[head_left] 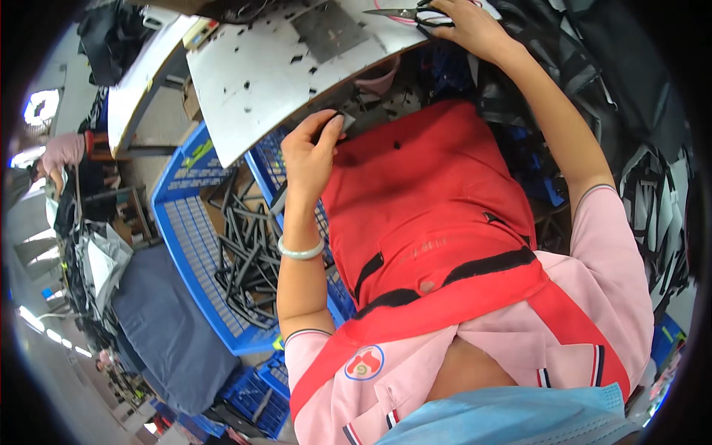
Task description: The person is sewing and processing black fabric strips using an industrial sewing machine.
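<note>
My right hand (472,31) is at the table's near edge on the right, its fingers around the dark handles of a pair of scissors (400,13). The blades point left over the white tabletop (259,81). My left hand (313,152) is just off the table's near edge, above the red apron (430,193) on my lap. Its fingers are curled and the thumb is pressed in. A small pale and dark bit shows at the fingertips, too small to name. A flat grey square sheet (328,31) lies on the table, with small black scraps around it.
On my left a blue plastic crate (189,230) holds many dark strips (248,259). A pink bowl-like container (377,76) is under the table edge. Black material (593,67) is heaped on the right. Another person (67,152) bends over work at far left.
</note>
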A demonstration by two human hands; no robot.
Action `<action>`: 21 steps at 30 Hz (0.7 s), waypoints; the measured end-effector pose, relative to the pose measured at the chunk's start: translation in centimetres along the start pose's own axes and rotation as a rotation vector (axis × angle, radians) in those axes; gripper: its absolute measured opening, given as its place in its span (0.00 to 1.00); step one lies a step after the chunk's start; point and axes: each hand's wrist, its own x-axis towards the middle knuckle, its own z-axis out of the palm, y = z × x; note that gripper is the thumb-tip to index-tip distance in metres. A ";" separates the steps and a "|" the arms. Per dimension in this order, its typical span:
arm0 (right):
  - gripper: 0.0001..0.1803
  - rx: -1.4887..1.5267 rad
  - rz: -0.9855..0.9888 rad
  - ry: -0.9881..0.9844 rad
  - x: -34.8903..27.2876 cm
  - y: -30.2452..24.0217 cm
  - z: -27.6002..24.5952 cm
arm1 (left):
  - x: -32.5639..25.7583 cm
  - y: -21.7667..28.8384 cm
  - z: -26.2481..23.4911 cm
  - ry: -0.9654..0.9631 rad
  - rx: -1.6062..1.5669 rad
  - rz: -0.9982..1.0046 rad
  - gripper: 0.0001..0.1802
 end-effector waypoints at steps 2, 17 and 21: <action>0.20 -0.561 0.477 -0.302 1.2 1.7 -0.4 | 0.7 1.9 -0.6 0.046 0.183 0.179 0.10; 0.08 -0.499 0.126 0.179 -2.5 4.7 5.6 | 14.4 8.8 -0.3 0.108 0.580 0.418 0.15; 0.08 -0.495 0.125 0.188 -2.6 4.6 5.6 | 15.1 8.8 -0.7 0.020 0.530 0.430 0.16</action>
